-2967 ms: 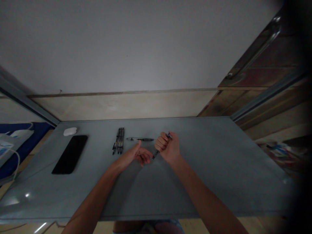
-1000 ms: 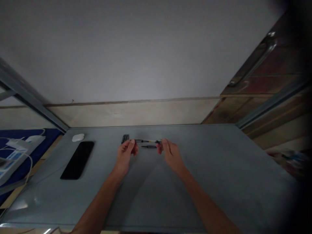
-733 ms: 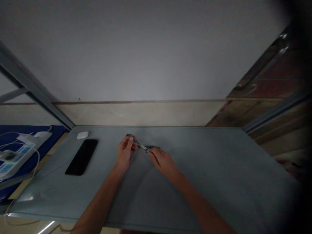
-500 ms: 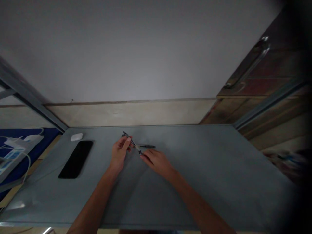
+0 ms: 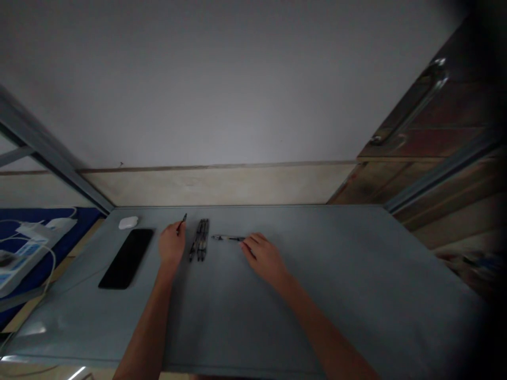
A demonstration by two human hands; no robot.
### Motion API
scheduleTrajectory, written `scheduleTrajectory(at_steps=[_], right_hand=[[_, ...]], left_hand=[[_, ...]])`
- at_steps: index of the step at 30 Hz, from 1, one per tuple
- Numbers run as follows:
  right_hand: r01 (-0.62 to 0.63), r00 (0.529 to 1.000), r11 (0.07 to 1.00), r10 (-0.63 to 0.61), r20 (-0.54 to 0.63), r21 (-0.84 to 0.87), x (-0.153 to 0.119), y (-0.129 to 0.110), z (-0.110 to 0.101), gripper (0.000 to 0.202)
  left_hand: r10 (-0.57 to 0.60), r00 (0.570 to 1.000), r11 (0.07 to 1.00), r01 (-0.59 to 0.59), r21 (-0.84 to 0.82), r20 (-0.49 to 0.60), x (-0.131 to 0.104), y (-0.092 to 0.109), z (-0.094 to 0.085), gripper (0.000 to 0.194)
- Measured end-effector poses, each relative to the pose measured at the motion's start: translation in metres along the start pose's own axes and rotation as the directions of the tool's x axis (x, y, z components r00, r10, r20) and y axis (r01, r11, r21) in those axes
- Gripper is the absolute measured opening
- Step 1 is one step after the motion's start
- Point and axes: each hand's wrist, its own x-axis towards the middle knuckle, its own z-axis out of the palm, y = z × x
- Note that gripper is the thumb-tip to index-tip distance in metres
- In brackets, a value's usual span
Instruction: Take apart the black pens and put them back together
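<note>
While I watch from far off through the head camera, the left hand (image 5: 172, 244) closes narrowly on a slim black pen piece (image 5: 184, 218), whose upper end pokes out past the fingers, toward the wall. How much of it the palm hides, I cannot tell. The right hand (image 5: 264, 257) is also drawn in narrow, thumb and fingers around a short dark sliver (image 5: 252, 253); whether that is a whole pen or a part of one, I cannot make out. Just at its fingertips lies a slender clear-and-black pen (image 5: 227, 238), flat and crosswise on the grey smooth-topped table (image 5: 336, 301); I cannot see for certain whether they touch it. Between my two hands, nearer the left, three black-and-clear pens (image 5: 199, 240) lie side by side, pointing away from me. Left of the left hand I see a black rectangular smartphone (image 5: 127, 258), lying aslant, and beyond it a small white rounded case (image 5: 128, 222) near the table's far left corner.
</note>
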Motion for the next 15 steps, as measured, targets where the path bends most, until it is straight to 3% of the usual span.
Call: scheduleTrajectory(at_steps=[4,15], right_hand=[[-0.042,0.999,0.999,0.041,-0.013,-0.026,0.001,0.006,-0.002,0.028],[-0.076,0.997,0.997,0.075,-0.032,-0.018,-0.001,0.012,0.004,0.025]], left_hand=[[0.004,0.993,0.992,-0.019,0.128,0.116,-0.006,0.005,0.004,0.033],[-0.052,0.989,0.993,0.037,0.112,0.140,-0.014,0.021,-0.003,0.029]])
